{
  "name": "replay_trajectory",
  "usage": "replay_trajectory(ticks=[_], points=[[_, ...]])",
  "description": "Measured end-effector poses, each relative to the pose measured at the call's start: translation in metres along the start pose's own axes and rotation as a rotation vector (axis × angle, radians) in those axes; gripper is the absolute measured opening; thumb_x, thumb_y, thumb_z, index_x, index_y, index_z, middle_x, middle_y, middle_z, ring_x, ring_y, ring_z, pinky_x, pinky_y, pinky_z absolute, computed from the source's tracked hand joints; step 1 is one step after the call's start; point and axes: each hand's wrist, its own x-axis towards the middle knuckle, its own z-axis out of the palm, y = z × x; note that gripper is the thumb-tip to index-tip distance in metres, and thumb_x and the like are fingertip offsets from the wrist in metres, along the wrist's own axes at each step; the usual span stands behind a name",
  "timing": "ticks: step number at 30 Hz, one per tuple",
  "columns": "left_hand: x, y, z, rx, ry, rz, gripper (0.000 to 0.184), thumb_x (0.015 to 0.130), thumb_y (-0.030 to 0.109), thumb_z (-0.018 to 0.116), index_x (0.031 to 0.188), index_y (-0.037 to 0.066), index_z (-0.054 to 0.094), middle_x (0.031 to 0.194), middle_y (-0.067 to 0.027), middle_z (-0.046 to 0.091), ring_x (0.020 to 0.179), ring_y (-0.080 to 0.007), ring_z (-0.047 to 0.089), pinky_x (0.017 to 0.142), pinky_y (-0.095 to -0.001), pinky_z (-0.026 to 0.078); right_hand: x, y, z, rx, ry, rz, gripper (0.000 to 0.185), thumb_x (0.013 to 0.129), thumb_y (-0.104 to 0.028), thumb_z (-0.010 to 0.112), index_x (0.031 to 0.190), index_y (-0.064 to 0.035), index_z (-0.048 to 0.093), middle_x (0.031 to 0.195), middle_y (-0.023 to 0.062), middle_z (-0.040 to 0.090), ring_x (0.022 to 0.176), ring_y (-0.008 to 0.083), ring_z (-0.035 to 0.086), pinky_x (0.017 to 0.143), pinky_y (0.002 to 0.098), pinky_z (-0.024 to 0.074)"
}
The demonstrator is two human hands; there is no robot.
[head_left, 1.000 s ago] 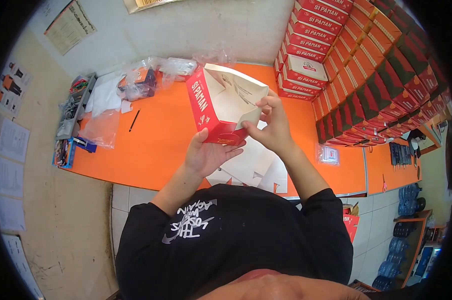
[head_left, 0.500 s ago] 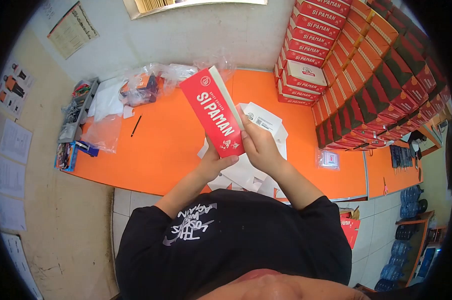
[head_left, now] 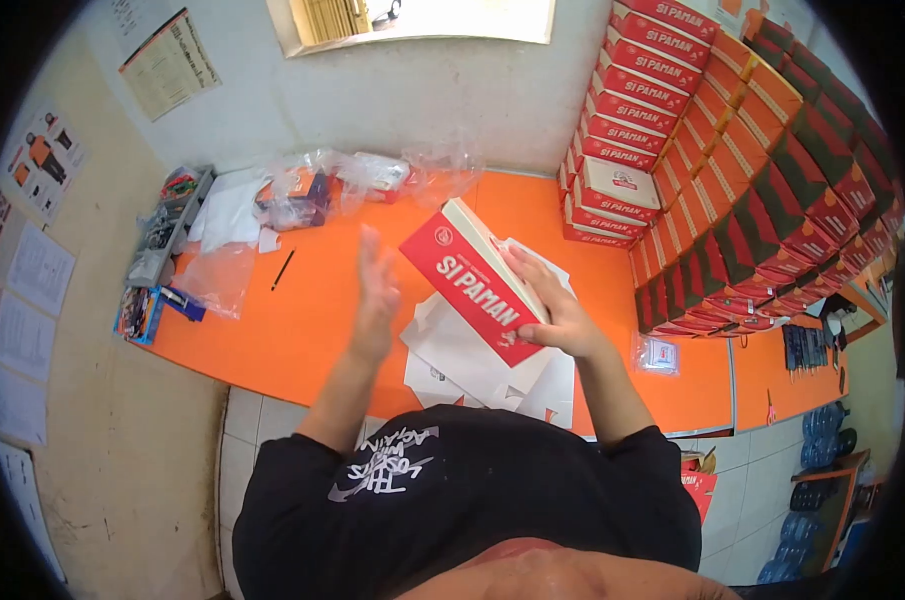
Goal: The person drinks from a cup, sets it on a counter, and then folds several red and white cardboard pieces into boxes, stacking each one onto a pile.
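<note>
A red and white cardboard box (head_left: 473,285) lettered "SI PAMAN" is held tilted above the table. My right hand (head_left: 556,312) grips its right end, with the thumb on the red side and the fingers over the white face. To the left of the box, apart from it, my left hand (head_left: 375,305) is raised with its fingers stretched out, somewhat blurred and holding nothing. Below the box, flat white box blanks (head_left: 458,350) lie overlapping at the front of the orange table (head_left: 313,350).
Red "SI PAMAN" boxes (head_left: 638,115) and many dark-sided boxes (head_left: 763,225) are stacked high at the right. A pencil (head_left: 284,270), plastic bags (head_left: 213,285) and a grey organiser tray (head_left: 163,235) lie left. Scissors (head_left: 771,408) rest far right.
My left hand has let go of the box and moved left and up. The box, still in my right hand, has lowered, tilted and moved right. The head view has shifted slightly.
</note>
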Motion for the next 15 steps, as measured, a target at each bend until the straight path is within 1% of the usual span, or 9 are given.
replay_trajectory(ticks=[3,4,5,6,7,8,10,13,15], points=[[0.009,0.035,-0.008,0.452,-0.142,0.369,0.073,0.085,0.041,0.050,0.139,0.005,0.018,0.144,-0.0150,0.019,0.135,-0.0297,0.012,0.108,-0.0434,0.011,-0.007,-0.013,0.001,-0.049,-0.105,-0.130,0.086,0.055,-0.037,0.067,0.133,-0.0130,0.041,0.142,0.0207,0.024,0.129,0.0391,0.022,0.105,0.0483,0.0129],[0.008,0.043,-0.008,0.607,-0.195,0.492,0.069,0.086,0.041,0.048,0.138,0.003,0.023,0.143,-0.0172,0.022,0.135,-0.0317,0.012,0.108,-0.0448,0.010,-0.007,-0.016,0.002,-0.043,-0.119,-0.132,0.086,0.055,-0.037,0.067,0.133,-0.0130,0.041,0.142,0.0207,0.024,0.129,0.0391,0.022,0.105,0.0483,0.0129],[0.006,0.049,-0.003,0.613,-0.183,0.492,0.069,0.086,0.041,0.048,0.138,0.003,0.023,0.143,-0.0172,0.022,0.135,-0.0317,0.012,0.108,-0.0448,0.010,-0.006,-0.017,0.002,-0.057,-0.157,-0.184,0.087,0.055,-0.039,0.067,0.134,-0.0121,0.041,0.142,0.0219,0.022,0.130,0.0384,0.020,0.105,0.0491,0.0134],[0.004,0.053,0.005,0.471,-0.203,0.460,0.062,0.085,0.038,0.051,0.133,0.003,0.032,0.139,-0.0179,0.029,0.134,-0.0327,0.017,0.107,-0.0448,0.014,-0.006,-0.020,0.002,-0.073,-0.191,-0.237,0.089,0.055,-0.042,0.067,0.134,-0.0112,0.040,0.143,0.0231,0.021,0.131,0.0378,0.019,0.104,0.0498,0.0138],[0.004,0.054,0.011,0.328,-0.226,0.426,0.056,0.084,0.035,0.053,0.127,0.002,0.040,0.135,-0.0187,0.036,0.132,-0.0337,0.022,0.106,-0.0448,0.017,-0.005,-0.024,0.002,-0.040,-0.168,-0.246,0.084,0.054,-0.040,0.067,0.131,-0.0124,0.045,0.142,0.0240,0.022,0.130,0.0378,0.021,0.104,0.0492,0.0132],[0.004,0.052,0.013,0.329,-0.224,0.428,0.056,0.084,0.035,0.053,0.127,0.002,0.040,0.135,-0.0187,0.036,0.132,-0.0337,0.022,0.106,-0.0448,0.017,-0.005,-0.026,0.001,-0.041,-0.169,-0.249,0.084,0.054,-0.040,0.067,0.131,-0.0124,0.045,0.142,0.0240,0.022,0.130,0.0378,0.021,0.104,0.0492,0.0132],[0.005,0.047,0.015,0.246,-0.197,0.508,0.047,0.082,0.030,0.057,0.118,0.002,0.045,0.128,-0.0177,0.042,0.129,-0.0333,0.028,0.104,-0.0448,0.021,-0.006,-0.029,0.000,-0.059,-0.165,-0.298,0.079,0.051,-0.031,0.068,0.125,-0.0117,0.051,0.141,0.0220,0.025,0.126,0.0368,0.025,0.104,0.0455,0.0160],[0.006,0.049,0.017,0.311,-0.223,0.565,0.041,0.080,0.027,0.059,0.111,0.003,0.046,0.124,-0.0169,0.044,0.128,-0.0328,0.030,0.104,-0.0450,0.022,-0.005,-0.023,0.002,-0.056,-0.146,-0.321,0.077,0.050,-0.032,0.069,0.123,-0.0113,0.054,0.141,0.0215,0.026,0.126,0.0358,0.025,0.104,0.0451,0.0170],[0.006,0.042,0.012,0.307,-0.216,0.519,0.046,0.079,0.029,0.061,0.114,0.003,0.046,0.124,-0.0169,0.044,0.127,-0.0329,0.031,0.103,-0.0456,0.022,-0.006,-0.016,0.001,-0.059,-0.166,-0.312,0.078,0.051,-0.033,0.070,0.124,-0.0114,0.052,0.141,0.0215,0.026,0.127,0.0361,0.025,0.104,0.0454,0.0173]])
